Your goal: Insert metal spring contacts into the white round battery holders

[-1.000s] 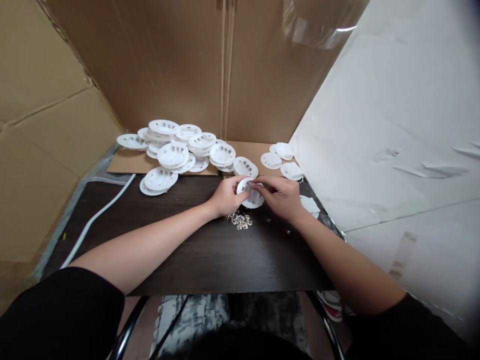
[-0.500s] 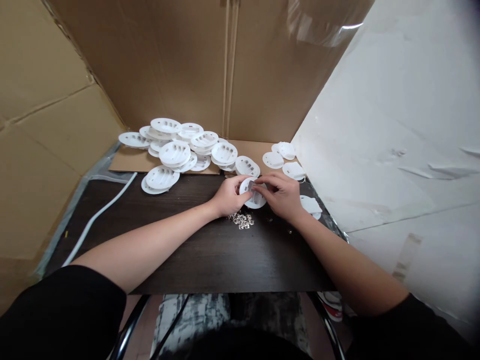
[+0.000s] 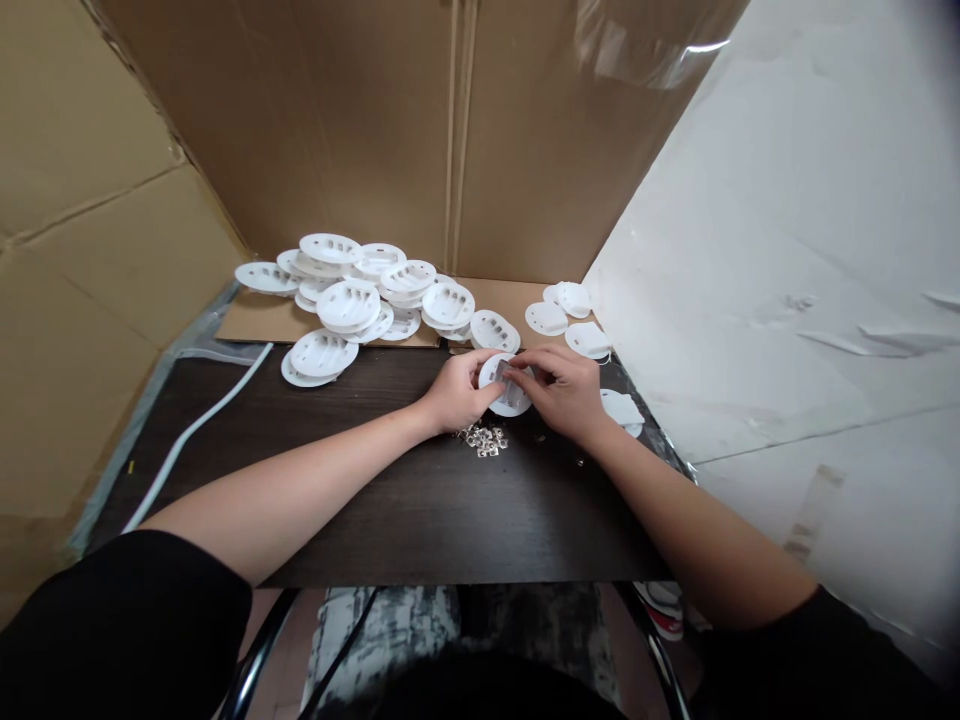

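Note:
My left hand [image 3: 463,392] is closed on the left edge of a round white plastic battery housing [image 3: 513,402], which is tilted up over the table. At its upper right, my right hand [image 3: 561,388] is closed, thumb and fingertips pinched together at the slots of the housing. Whatever sits between those fingertips is too small to make out. Just below the housing lies a small heap of shiny metal battery contacts [image 3: 486,440]. A single loose contact [image 3: 580,462] rests under my right wrist.
Many similar white housings [image 3: 349,306] are piled at the back left on a cardboard sheet [image 3: 255,318]. Several more [image 3: 587,340] lie at the right, some face down. A white cable [image 3: 196,430] crosses the dark table [image 3: 450,525] at left. Cardboard walls [image 3: 360,130] enclose the back.
Almost nothing differs. Both hands stay on the housing in the same grip, and the view has shifted very slightly.

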`<state>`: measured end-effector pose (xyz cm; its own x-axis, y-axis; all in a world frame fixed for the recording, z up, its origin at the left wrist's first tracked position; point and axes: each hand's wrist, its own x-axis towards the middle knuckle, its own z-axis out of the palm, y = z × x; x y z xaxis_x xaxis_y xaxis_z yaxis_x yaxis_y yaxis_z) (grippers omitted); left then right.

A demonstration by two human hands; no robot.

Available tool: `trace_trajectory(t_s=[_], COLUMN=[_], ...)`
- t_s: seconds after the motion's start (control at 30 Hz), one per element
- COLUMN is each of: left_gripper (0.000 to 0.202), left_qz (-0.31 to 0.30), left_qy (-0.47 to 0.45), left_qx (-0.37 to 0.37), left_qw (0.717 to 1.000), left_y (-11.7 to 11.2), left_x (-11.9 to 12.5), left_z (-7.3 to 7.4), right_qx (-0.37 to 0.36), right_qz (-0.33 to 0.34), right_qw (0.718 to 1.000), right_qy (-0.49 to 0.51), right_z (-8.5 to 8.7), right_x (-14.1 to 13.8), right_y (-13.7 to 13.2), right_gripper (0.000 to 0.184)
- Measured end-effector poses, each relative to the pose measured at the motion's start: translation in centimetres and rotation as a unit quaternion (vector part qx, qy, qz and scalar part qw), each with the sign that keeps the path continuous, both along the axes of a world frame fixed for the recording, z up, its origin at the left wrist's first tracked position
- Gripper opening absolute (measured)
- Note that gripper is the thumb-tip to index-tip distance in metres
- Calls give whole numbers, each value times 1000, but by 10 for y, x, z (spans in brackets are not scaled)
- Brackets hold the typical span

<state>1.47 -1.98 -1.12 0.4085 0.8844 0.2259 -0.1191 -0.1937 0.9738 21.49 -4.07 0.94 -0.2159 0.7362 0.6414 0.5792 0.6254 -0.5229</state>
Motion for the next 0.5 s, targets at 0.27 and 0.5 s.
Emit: trace_trajectory(t_s=[0.27,0.5], left_gripper=[43,42], left_qz=[3,3], left_qy=[-3,-6], left_qx=[-5,-8], left_qw=[1000,1000], left_y=[1,-1], left_x=[0,0], left_z=[0,2], right_qx=[15,-4], right_qz=[16,1], right_qw=[1000,1000], right_qy=[-4,-23], right_z=[1,2], right_x=[-1,-1], right_y=[-1,-2], right_gripper=[8,9])
